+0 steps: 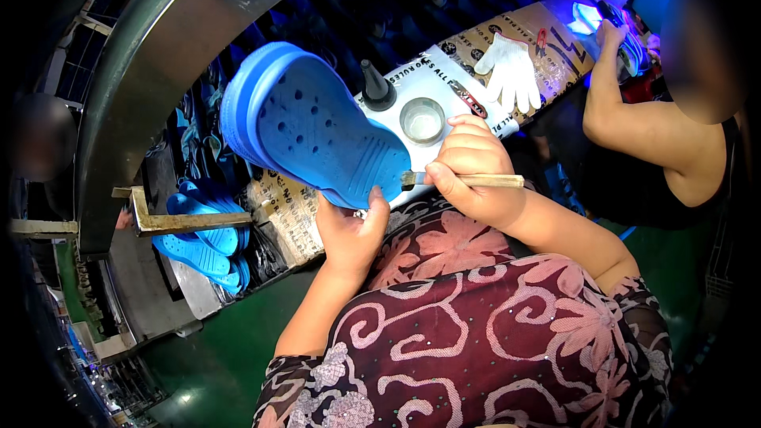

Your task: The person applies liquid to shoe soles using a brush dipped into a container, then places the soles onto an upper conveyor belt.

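Bench bkgd, blue clog above L fingers clamped on edge, R fingers pinching brush

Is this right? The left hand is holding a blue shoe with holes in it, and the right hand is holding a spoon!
Not quite: the right hand is holding a brush, not a spoon, as the head view shows. The left hand is holding a blue shoe with holes in it.

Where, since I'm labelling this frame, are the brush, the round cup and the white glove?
Brush (493, 181), head view: pale handle.
Round cup (422, 105), head view: inner wall.
White glove (510, 71), head view: broad middle.
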A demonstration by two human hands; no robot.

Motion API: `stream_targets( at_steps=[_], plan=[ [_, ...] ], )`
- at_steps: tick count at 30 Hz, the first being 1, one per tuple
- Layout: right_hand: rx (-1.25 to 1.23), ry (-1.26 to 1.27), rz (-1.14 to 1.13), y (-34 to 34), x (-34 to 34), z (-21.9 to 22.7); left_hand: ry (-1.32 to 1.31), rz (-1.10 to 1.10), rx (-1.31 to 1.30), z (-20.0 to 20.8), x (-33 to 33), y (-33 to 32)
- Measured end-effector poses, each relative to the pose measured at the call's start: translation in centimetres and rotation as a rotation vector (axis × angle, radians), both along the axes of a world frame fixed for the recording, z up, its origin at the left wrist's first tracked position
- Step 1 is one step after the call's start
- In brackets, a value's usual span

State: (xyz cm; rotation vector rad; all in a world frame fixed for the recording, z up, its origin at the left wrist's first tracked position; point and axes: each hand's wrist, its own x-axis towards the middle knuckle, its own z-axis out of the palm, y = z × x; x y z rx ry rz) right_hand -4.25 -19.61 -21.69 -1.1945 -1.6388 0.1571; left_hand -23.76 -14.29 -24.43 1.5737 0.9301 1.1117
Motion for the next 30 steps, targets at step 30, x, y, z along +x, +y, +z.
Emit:
stream_targets(
  at_steps=[30],
  plan=[
    [-0.035, -0.042, 0.026, -0.5, 0.5, 0.1, -0.039, 0.036, 0.269, -0.9, 0.4, 0.2]
  ],
)
